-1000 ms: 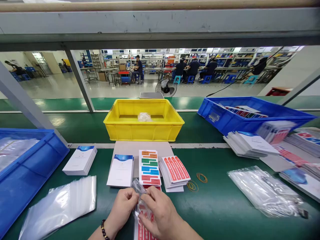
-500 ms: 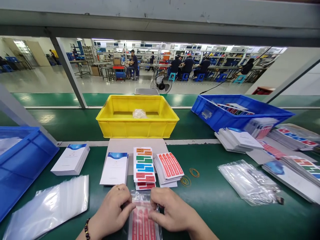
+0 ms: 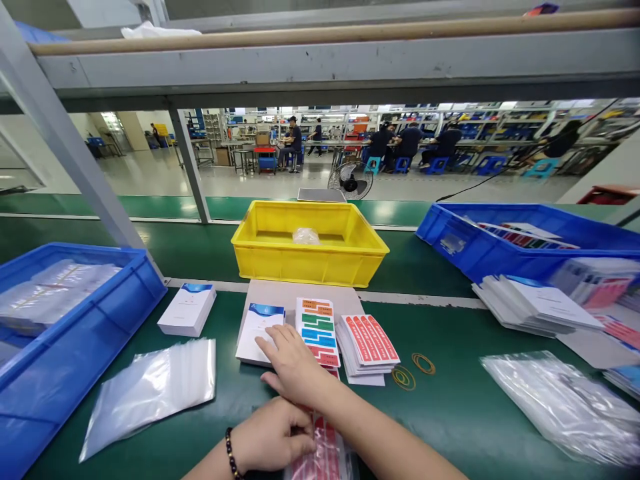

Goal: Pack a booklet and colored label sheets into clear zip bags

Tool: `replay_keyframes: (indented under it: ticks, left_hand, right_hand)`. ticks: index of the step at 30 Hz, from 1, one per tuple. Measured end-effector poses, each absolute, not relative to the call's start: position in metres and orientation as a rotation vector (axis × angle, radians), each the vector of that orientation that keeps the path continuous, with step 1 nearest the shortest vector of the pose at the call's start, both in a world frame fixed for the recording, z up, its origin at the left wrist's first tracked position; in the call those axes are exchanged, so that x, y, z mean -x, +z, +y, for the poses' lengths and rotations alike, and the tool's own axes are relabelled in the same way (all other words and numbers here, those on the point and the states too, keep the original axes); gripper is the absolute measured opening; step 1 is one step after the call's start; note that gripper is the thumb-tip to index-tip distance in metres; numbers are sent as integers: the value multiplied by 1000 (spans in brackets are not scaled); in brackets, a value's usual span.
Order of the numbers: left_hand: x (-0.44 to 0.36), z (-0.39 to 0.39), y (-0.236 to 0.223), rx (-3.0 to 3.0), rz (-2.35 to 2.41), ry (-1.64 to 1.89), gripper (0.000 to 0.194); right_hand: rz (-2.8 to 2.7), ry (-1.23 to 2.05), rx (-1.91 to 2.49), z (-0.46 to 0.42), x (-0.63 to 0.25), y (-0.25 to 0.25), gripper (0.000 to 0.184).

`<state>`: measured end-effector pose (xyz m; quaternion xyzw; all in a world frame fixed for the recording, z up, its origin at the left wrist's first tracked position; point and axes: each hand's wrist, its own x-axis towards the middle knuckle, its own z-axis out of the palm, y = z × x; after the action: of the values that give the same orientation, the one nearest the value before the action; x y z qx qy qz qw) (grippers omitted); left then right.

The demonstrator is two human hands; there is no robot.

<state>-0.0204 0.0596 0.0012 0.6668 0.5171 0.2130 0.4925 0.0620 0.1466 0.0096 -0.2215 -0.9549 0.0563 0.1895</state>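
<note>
My left hand (image 3: 273, 433), a beaded bracelet at its wrist, is closed at the near edge on a clear plastic bag (image 3: 320, 460) with red-striped label sheets inside. Crossing above it, my right hand (image 3: 290, 360) reaches left with its fingers stretched out. Its fingertips are over the right side of a stack of white booklets with blue tops (image 3: 257, 337); whether they touch it I cannot tell. Just right of that hand lie multicoloured label sheets (image 3: 316, 323), partly covered by it. A stack of red label sheets (image 3: 371, 340) sits beside them.
A yellow bin (image 3: 310, 263) stands behind the stacks. Blue bins are at left (image 3: 145, 267) and right (image 3: 460, 257). Empty plastic bags (image 3: 160, 387), another booklet stack (image 3: 187, 310), rubber bands (image 3: 423, 363) and more clear bags (image 3: 545, 400) lie on the green bench.
My right hand has let go of the bag and moved up and left over my left hand to the booklets. My left hand stays at the bag. The view has turned left.
</note>
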Motion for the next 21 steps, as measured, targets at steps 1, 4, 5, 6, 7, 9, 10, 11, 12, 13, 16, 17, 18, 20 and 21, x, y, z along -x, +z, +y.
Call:
replay_keyframes:
  ticks: [1,4,5,6,7,9,10,11,12,13,16,17,18,20,21]
  left_hand:
    - [21,58,-1,-1588,1253,534,13]
    - [24,54,-7,-1489,1237,583,12]
    - [25,53,-9,-1457,1227,599,11]
    - [26,52,-11,-1418,1215,622,12]
    - [26,52,-13,-1365,1192,653,17]
    - [27,52,-18,-1209,1092,768,37]
    - [28,53,-21,-1097,1010,855,51]
    - [29,54,-23,-966,911,948,65]
    - [30,56,-24,-826,811,1042,78]
    - [32,57,-25,-690,719,1122,86]
    - [35,61,-22,-408,554,1178,81]
    - [35,61,-20,-366,536,1161,68]
    - [35,61,-18,-340,533,1148,53]
    - [34,61,-13,-316,567,1146,34]
    - [33,60,-11,-311,598,1150,32]
  right_hand:
    - [-2725,119,657,147,-55,8,58]
    - [-2786,49,709,149,-45,4,35]
    - [-2793,40,704,149,-46,3,20]
    - [-2790,34,695,150,-48,4,8]
    - [-2773,26,681,150,-51,5,8]
    - [-2679,-9,643,150,-63,11,19]
    - [-2612,-26,614,148,-71,16,23]
    - [-2548,-34,577,146,-80,22,24]
    - [-2501,-28,537,142,-89,28,25]
    - [-2484,-3,496,138,-99,35,25]
    - [-2558,194,356,127,-126,53,23]
    - [-2586,281,320,127,-132,57,22]
    - [-2594,355,314,131,-137,59,22]
    - [-2547,419,458,148,-142,58,22]
    - [-2496,397,615,161,-143,55,22]
